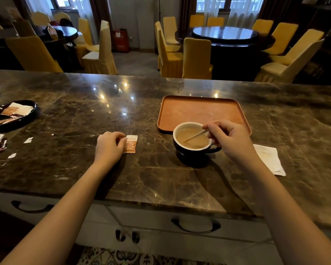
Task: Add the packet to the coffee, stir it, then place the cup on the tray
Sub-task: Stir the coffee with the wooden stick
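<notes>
**Inspector:** As the surfaces stand, the tabletop [103, 115] carries everything, and I take the cup [194, 144] as my reference. The tray [199, 109] lies flat just behind the cup, its near rim hidden by the cup's far side; whether they touch I cannot tell. A napkin [269, 159] lies to the cup's right, and a dark dish [30, 109] of wrappers sits well to its left.

**Assistant:** And the hands?

**Inspector:** The right hand [231, 139] is closed in a pinch on the stirrer [196, 136], whose lower end sits in the coffee [192, 139]. The left hand [109, 146], left of the cup, rests curled on the tabletop with fingertips on the packet [131, 144], which lies flat; no firm grip is evident.

**Assistant:** The step in hand?

**Inspector:** Stirring, in my judgement. It is best done in slow circles, clear of the wall, since the coffee stands high in the cup.

**Assistant:** Clearances?

**Inspector:** The tray is bare and close, so a short lift over its raised rim suffices. The handle [215, 149] points right, below the right hand. The front edge of the tabletop is well clear of the cup.
</notes>
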`<state>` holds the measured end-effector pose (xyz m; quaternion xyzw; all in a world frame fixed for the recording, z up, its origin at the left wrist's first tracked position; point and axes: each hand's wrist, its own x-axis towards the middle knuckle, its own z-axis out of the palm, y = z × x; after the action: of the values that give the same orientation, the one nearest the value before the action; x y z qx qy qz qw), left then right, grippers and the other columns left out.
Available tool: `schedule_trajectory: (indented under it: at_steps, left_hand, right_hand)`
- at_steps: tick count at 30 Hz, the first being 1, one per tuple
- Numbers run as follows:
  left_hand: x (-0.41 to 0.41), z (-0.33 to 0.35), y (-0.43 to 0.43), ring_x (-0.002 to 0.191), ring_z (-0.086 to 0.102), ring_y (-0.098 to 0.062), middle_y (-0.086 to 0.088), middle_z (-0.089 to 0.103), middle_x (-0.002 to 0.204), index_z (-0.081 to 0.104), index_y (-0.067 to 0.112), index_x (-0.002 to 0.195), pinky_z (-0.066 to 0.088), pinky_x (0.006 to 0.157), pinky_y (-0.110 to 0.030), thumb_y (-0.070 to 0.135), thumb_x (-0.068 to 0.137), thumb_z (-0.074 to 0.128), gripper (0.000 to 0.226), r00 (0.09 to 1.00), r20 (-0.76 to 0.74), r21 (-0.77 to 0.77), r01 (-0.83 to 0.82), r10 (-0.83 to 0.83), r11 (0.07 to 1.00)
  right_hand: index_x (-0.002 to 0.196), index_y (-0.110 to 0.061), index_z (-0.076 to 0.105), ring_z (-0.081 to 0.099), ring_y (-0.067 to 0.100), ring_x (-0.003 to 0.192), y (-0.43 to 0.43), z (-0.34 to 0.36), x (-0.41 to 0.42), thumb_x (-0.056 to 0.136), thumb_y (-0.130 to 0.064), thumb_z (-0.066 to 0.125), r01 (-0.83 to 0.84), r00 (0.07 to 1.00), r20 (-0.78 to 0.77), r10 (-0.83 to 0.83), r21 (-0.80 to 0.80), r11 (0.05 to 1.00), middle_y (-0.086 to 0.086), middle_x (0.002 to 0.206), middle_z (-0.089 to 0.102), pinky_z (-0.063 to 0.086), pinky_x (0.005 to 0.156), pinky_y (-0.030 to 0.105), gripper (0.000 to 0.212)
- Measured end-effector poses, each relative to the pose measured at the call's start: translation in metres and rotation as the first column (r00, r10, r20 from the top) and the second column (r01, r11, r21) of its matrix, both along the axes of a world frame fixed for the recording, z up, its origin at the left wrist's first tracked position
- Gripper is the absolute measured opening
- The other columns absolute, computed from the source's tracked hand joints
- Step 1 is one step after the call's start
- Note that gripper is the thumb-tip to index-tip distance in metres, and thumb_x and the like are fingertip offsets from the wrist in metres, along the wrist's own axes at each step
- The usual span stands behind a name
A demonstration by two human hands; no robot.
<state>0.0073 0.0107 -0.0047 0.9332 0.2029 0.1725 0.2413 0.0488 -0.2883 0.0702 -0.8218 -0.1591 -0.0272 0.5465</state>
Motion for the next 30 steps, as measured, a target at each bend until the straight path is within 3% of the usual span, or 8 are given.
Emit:
schedule_trajectory:
  at_steps: [4,7,13,18,22,30]
  left_hand:
    - [-0.004,0.003,-0.019,0.113,0.043,-0.035,-0.018,0.056,0.119,0.056,0.008,0.121,0.038,0.093,-0.041,0.022,0.093,0.045,0.033,0.997,0.082,0.067,-0.015,0.010,0.998]
    - [-0.003,0.009,-0.044,0.118,0.044,-0.026,-0.011,0.054,0.128,0.050,0.011,0.128,0.037,0.097,-0.034,0.022,0.093,0.046,0.037,0.983,0.122,0.100,0.125,-0.137,0.987]
    - [0.017,0.004,-0.077,0.142,0.020,-0.020,-0.008,0.025,0.154,0.021,0.016,0.145,0.018,0.114,-0.034,0.027,0.093,0.045,0.058,0.912,-0.035,-0.013,0.408,-0.408,0.913]
    - [0.026,-0.005,-0.079,0.145,0.005,-0.023,-0.010,0.009,0.157,0.011,0.013,0.146,0.007,0.118,-0.038,0.046,0.094,0.032,0.065,0.893,-0.294,0.162,0.397,-0.340,0.903]
    - [0.027,-0.006,-0.078,0.145,-0.003,-0.022,-0.009,0.001,0.158,0.006,0.013,0.146,0.000,0.116,-0.036,0.051,0.094,0.021,0.066,0.858,-0.417,0.209,0.411,-0.299,0.888]
    - [0.025,-0.014,-0.077,0.145,-0.005,-0.018,-0.006,-0.002,0.158,0.004,0.016,0.147,-0.006,0.113,-0.030,0.052,0.094,0.019,0.066,0.882,-0.370,0.231,0.393,-0.293,0.890]
  right_hand:
    - [0.086,-0.019,0.063,0.056,0.002,0.057,0.004,-0.004,-0.002,0.093,-0.021,0.046,-0.009,0.998,0.060,0.009,-0.005,1.000,0.000,0.070,0.063,0.046,0.052,0.008,0.019]
    - [0.086,-0.018,0.062,0.057,0.008,0.057,0.005,-0.005,-0.001,0.094,-0.021,0.044,0.017,0.995,0.093,-0.017,-0.006,1.000,0.000,0.069,0.063,0.047,0.053,0.011,0.020]
    - [0.082,-0.021,0.059,0.058,0.005,0.055,0.002,-0.003,-0.002,0.093,-0.024,0.046,-0.025,0.998,0.056,0.024,0.013,1.000,-0.001,0.068,0.063,0.048,0.052,0.011,0.018]
    - [0.081,-0.025,0.058,0.058,0.005,0.055,-0.001,-0.002,-0.003,0.093,-0.025,0.045,-0.072,0.997,-0.009,0.072,-0.008,0.997,-0.001,0.070,0.064,0.049,0.053,0.011,0.018]
    - [0.083,-0.023,0.059,0.056,0.006,0.056,-0.007,-0.004,-0.004,0.095,-0.023,0.041,-0.070,0.998,-0.013,0.069,-0.030,0.997,0.000,0.070,0.063,0.048,0.053,0.010,0.022]
    - [0.089,-0.013,0.060,0.060,0.012,0.064,-0.014,-0.011,0.000,0.095,-0.019,0.041,0.176,0.972,0.181,-0.153,-0.120,0.977,0.002,0.071,0.064,0.047,0.056,0.019,0.022]
